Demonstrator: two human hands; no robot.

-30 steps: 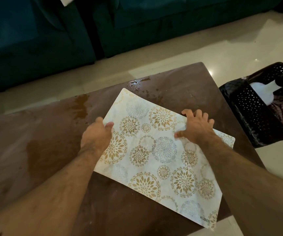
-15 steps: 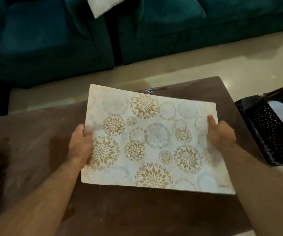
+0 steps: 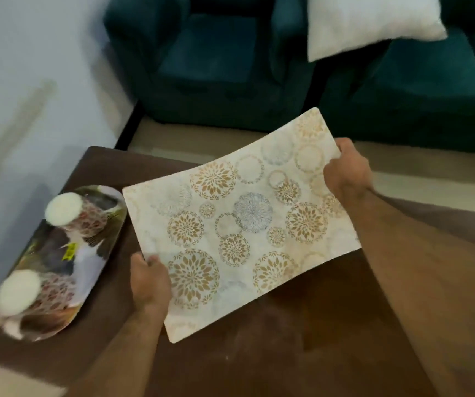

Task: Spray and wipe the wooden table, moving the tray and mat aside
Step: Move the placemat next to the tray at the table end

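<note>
A cream mat with gold and grey flower circles hangs above the dark wooden table. My left hand grips its near left edge, thumb on top. My right hand grips its far right edge. The mat is tilted, its far corner reaching past the table's back edge. A printed oval tray lies on the table's left end, just left of the mat. Two patterned cups with pale contents stand on it, one at the far end and one at the near end.
A teal sofa stands behind the table with a white cushion on it. Pale floor shows between sofa and table. A light wall runs along the left, close to the tray's end of the table.
The mat lay on the table under both hands; now both hands hold it in the air and it has swung left toward the tray. The view turned left, and the black basket left the frame.
</note>
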